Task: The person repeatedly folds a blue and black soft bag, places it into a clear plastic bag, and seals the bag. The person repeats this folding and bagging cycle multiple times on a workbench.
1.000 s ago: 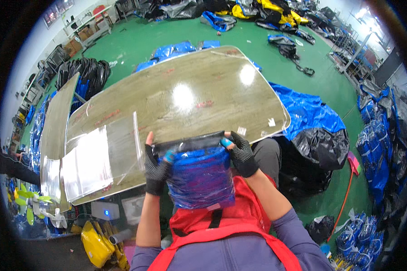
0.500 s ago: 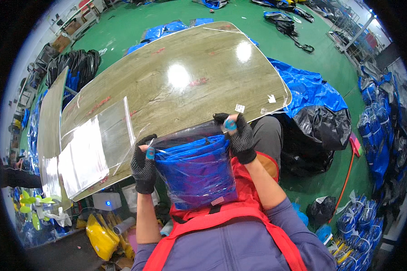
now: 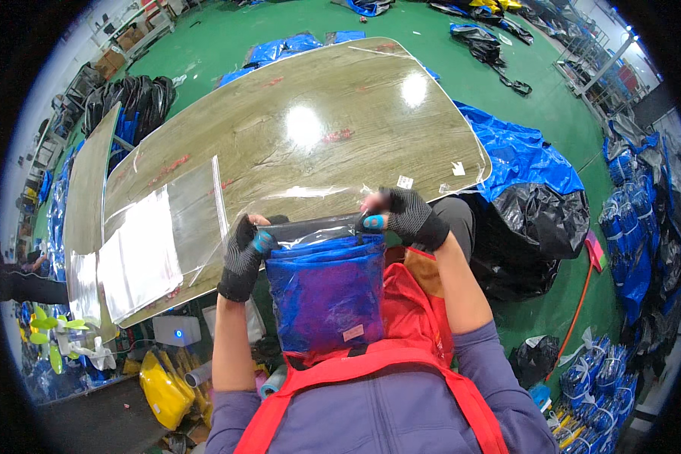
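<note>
Bag of blue sheeting (image 3: 329,295) sits straighter than before; left hand (image 3: 244,259), right hand (image 3: 412,219): fingers gripping its upper edge.

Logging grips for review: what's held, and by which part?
A clear bag of blue material, held near its upper corners by left hand and right hand.

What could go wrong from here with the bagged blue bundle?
The thin clear bag might tear where the left hand and right hand grip its upper end. If either grip loosens, the folded blue sheet inside could slip down over the red apron.
</note>
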Tool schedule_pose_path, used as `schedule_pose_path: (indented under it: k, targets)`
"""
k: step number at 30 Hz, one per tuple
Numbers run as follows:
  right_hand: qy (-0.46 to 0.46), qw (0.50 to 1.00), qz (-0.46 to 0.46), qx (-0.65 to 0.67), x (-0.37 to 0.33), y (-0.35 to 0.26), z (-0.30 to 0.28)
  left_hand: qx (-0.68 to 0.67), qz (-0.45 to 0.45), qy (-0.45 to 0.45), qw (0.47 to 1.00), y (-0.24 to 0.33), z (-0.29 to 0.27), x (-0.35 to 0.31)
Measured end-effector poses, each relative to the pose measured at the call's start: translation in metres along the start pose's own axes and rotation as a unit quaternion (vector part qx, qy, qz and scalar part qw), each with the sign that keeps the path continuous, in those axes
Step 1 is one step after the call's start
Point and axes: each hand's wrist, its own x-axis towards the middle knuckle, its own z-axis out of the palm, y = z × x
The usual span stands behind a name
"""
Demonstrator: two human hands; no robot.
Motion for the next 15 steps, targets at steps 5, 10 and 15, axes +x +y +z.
schedule_pose_path:
  k: [5, 10, 15]
  targets:
    - [0.078, 0.953, -0.252, -0.146, 0.001, 0.011, 0.019, 0.044, 0.147, 0.055, 0.987, -0.013, -0.025, -0.009]
    - [0.149, 0.964, -0.181, -0.126, 0.028, 0.025, 0.024, 0.124, 0.122, 0.088, 0.981, 0.011, -0.021, 0.025]
    - [0.295, 0.954, -0.046, 0.007, 0.078, 0.029, 0.039, 0.017, 0.033, -0.008, 0.999, 0.058, 0.013, 0.047]
